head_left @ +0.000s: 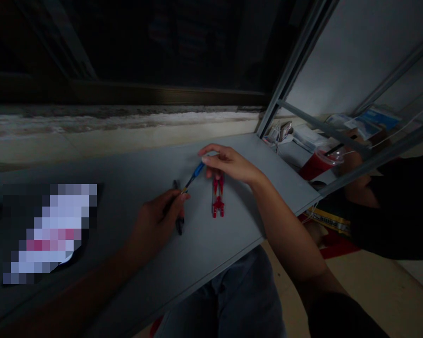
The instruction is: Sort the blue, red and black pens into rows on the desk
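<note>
A blue-handled tool (196, 171) touches the right fingers (207, 159).

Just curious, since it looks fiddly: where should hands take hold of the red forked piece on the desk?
Probably by its narrow upper part, pinched from above across its long sides. The red forked piece seems to lie flat, lengthwise on the grey desk, leaving its top open, and the right hand sits just above it.

A dark window (127, 42) with a brown frame sits beyond a pale stained sill (91, 126) and the grey table (120, 173); a metal shelf frame (296, 61) crosses a white wall (356, 51), above a beige floor (373, 291).
</note>
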The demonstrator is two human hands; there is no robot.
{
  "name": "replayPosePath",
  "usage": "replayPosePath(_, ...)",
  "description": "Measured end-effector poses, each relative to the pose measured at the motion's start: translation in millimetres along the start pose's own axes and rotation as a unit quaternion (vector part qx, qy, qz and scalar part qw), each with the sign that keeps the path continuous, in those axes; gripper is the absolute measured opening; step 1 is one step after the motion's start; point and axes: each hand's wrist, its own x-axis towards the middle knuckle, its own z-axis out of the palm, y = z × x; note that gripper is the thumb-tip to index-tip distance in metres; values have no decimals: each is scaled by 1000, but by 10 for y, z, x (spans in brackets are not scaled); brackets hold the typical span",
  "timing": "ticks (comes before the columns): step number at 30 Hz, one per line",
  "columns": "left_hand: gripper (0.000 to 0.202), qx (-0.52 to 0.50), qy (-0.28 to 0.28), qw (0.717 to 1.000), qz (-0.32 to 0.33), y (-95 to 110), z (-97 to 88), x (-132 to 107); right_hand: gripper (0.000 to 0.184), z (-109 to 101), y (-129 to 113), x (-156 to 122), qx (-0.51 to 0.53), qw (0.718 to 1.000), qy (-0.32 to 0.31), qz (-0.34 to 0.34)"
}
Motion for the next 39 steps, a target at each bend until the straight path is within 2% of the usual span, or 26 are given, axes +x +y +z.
replayPosePath(2,37,2,1,1000,-3,6,-2,1,40,-19,-26,-8,18,999,-18,-21)
replayPosePath(4,37,7,-4,1000,-3,7,-3,-3,37,-37,-36,-13,-7,1000,-22,-10)
replayPosePath(6,39,11,-10,1000,-6,2,-5,-7,43,-55,-31,-13,-37,999,-13,8)
replayPosePath(10,41,14,-14,1000,-16,-5,-15,-2,36,-92,-8,-11,-19,999,-36,-25)
replayPosePath(14,41,24,-13,1000,-8,33,-31,13,42,-116,-7,-11,-50,998,-36,-11)
replayPosePath(18,41,38,-8,999,-15,38,-31,22,37,-118,-24,-13,-27,997,-56,-48)
replayPosePath(20,41,36,-9,999,-12,7,-19,23,39,-110,-22,-19,-55,996,-65,-30)
replayPosePath(24,36,27,-18,999,-18,-36,-1,20,56,-87,13,-18,-122,992,-38,14)
replayPosePath(26,36,27,-12,999,-25,-28,-4,16,54,-85,24,-14,-113,993,-40,12)
replayPosePath(31,40,32,-13,999,-10,-3,-17,-3,43,-128,18,-23,-73,993,-89,-22)
replayPosePath(36,42,38,-17,999,-12,-21,-21,-14,51,-111,17,-33,-147,982,-115,-17)
replayPosePath(39,40,50,-1,999,6,-29,-15,-27,56,-77,-9,-42,-148,981,-123,6)
